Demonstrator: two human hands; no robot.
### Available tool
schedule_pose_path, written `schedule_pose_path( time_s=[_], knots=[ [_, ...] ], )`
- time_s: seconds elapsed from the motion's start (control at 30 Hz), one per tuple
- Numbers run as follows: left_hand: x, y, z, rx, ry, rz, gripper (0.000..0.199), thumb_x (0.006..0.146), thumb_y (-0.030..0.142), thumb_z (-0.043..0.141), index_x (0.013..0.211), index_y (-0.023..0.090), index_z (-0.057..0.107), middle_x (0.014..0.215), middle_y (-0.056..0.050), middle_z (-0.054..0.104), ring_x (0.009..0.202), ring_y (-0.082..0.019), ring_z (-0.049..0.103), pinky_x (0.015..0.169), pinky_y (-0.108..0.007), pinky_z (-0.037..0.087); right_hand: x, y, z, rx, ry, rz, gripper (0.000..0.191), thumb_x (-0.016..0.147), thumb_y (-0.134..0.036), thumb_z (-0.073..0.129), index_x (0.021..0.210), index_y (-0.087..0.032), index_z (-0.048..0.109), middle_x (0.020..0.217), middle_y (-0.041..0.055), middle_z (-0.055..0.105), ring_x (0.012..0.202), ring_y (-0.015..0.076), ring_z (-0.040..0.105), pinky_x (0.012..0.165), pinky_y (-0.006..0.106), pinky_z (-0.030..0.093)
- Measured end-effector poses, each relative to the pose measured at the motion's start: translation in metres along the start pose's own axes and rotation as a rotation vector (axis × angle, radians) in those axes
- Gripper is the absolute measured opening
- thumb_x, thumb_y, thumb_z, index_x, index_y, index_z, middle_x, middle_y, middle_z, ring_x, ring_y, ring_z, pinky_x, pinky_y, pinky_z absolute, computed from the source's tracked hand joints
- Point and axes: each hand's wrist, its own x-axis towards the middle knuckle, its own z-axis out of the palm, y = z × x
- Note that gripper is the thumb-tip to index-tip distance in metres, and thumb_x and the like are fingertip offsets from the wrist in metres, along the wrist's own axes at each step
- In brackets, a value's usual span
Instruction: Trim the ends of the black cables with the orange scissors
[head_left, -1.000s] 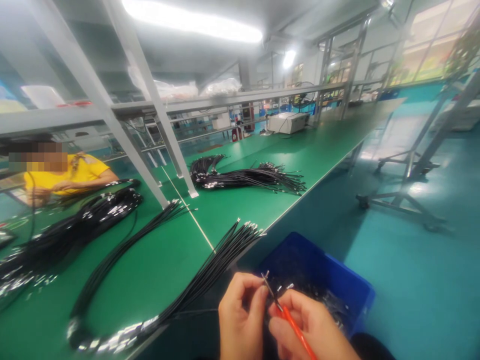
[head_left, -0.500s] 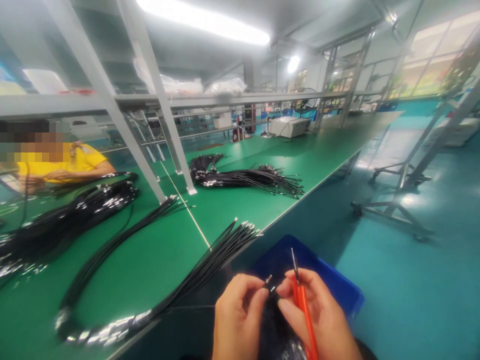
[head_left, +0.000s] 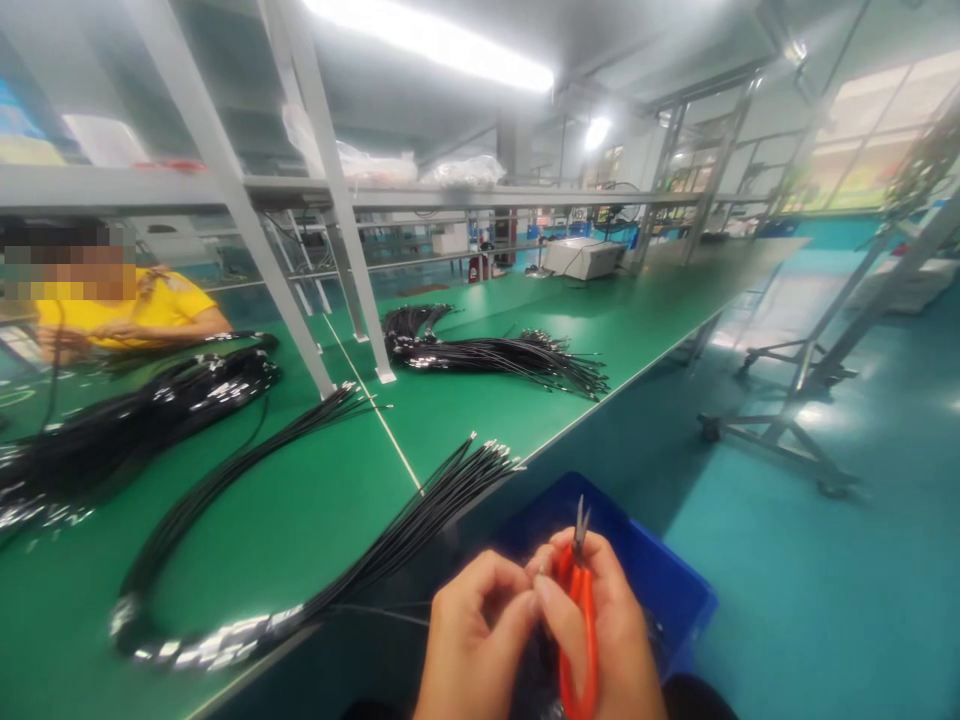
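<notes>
My left hand (head_left: pixel 484 625) is closed in a pinch on the end of a thin black cable (head_left: pixel 382 609), which runs in from the bundle at the table edge. The fingertips hide most of that end. Wrapped in my right hand (head_left: pixel 604 610) are red-handled pliers (head_left: pixel 589 635), their narrow pointed jaws upward and slightly apart. The thumb and forefinger of that hand meet my left fingertips at the cable end. Left of my hands, a curved bundle of black cables (head_left: pixel 405 520) with pale tips lies on the green table (head_left: pixel 300 530).
Below my hands stands a blue bin (head_left: pixel 675 585). More black cable bundles (head_left: pixel 480 357) lie farther back and at the left (head_left: pixel 165 400). A person in yellow (head_left: pixel 169 310) sits across the table, hands on cables. Grey shelf posts (head_left: pixel 349 250) rise from the tabletop.
My hands have come together, and the fingertips now cover the small cable ends seen between them. The pliers have shifted slightly left and turned, showing their parted jaws.
</notes>
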Motion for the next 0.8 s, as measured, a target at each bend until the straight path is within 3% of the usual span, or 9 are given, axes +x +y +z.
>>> schedule_pose_path(
  time_s=[0.17, 0.33, 0.4, 0.5, 0.57, 0.67, 0.8],
  knots=[
    [0.002, 0.001, -0.003, -0.125, -0.057, -0.045, 0.016, 0.073, 0.024, 0.065, 0.061, 0.016, 0.057, 0.059, 0.001, 0.063, 0.060, -0.014, 0.056, 0.058, -0.021, 0.045, -0.001, 0.000, -0.006, 0.074, -0.025, 0.091, 0.034, 0.065, -0.032, 0.076, 0.092, -0.027, 0.056, 0.084, -0.0004, 0.066, 0.084, 0.0187, 0.062, 0.066, 0.024, 0.049],
    [0.002, 0.002, -0.007, -0.272, -0.023, -0.097, 0.016, 0.070, 0.026, 0.068, 0.060, 0.016, 0.059, 0.055, 0.003, 0.059, 0.056, -0.011, 0.050, 0.054, -0.019, 0.040, 0.007, -0.007, -0.021, 0.002, -0.057, 0.137, 0.037, 0.060, -0.033, 0.082, 0.087, -0.025, 0.058, 0.073, -0.0022, 0.065, 0.058, 0.0092, 0.053, 0.052, 0.018, 0.041],
    [0.003, 0.003, -0.010, -0.300, -0.005, -0.111, 0.017, 0.069, 0.028, 0.070, 0.061, 0.015, 0.062, 0.055, 0.003, 0.057, 0.055, -0.010, 0.047, 0.054, -0.019, 0.038, 0.012, -0.011, -0.031, -0.024, -0.223, 0.186, 0.035, 0.059, -0.038, 0.082, 0.082, -0.022, 0.060, 0.067, -0.0021, 0.063, 0.051, 0.0066, 0.047, 0.047, 0.017, 0.035],
    [0.003, 0.006, -0.014, -0.310, -0.023, -0.129, 0.016, 0.069, 0.030, 0.071, 0.065, 0.015, 0.066, 0.059, 0.002, 0.059, 0.058, -0.011, 0.048, 0.056, -0.019, 0.039, 0.020, -0.015, -0.044, 0.014, -0.600, 0.413, 0.044, 0.055, -0.049, 0.080, 0.079, -0.017, 0.063, 0.062, 0.0013, 0.061, 0.045, 0.0050, 0.042, 0.043, 0.017, 0.030],
    [0.003, 0.008, -0.016, -0.311, -0.026, -0.119, 0.015, 0.070, 0.030, 0.071, 0.066, 0.015, 0.067, 0.062, 0.001, 0.062, 0.061, -0.011, 0.050, 0.060, -0.020, 0.041, 0.024, -0.016, -0.050, 0.039, -0.727, 0.539, 0.049, 0.052, -0.053, 0.080, 0.081, -0.016, 0.065, 0.061, 0.0032, 0.061, 0.045, 0.0066, 0.044, 0.043, 0.018, 0.031],
    [0.002, 0.008, -0.017, -0.319, -0.018, -0.097, 0.015, 0.070, 0.030, 0.072, 0.068, 0.016, 0.068, 0.065, 0.000, 0.063, 0.063, -0.012, 0.052, 0.062, -0.020, 0.042, 0.022, -0.016, -0.054, 0.015, -0.713, 0.590, 0.045, 0.055, -0.050, 0.079, 0.081, -0.016, 0.067, 0.062, 0.0045, 0.061, 0.052, 0.0120, 0.052, 0.048, 0.022, 0.039],
    [0.001, 0.008, -0.014, -0.360, -0.021, -0.080, 0.016, 0.070, 0.030, 0.073, 0.066, 0.015, 0.068, 0.063, 0.000, 0.063, 0.061, -0.012, 0.052, 0.060, -0.020, 0.041, 0.010, -0.020, -0.054, -0.038, -0.606, 0.540, 0.036, 0.065, -0.046, 0.074, 0.084, -0.016, 0.068, 0.066, 0.0048, 0.061, 0.057, 0.0150, 0.055, 0.058, 0.028, 0.046]
  ],
)
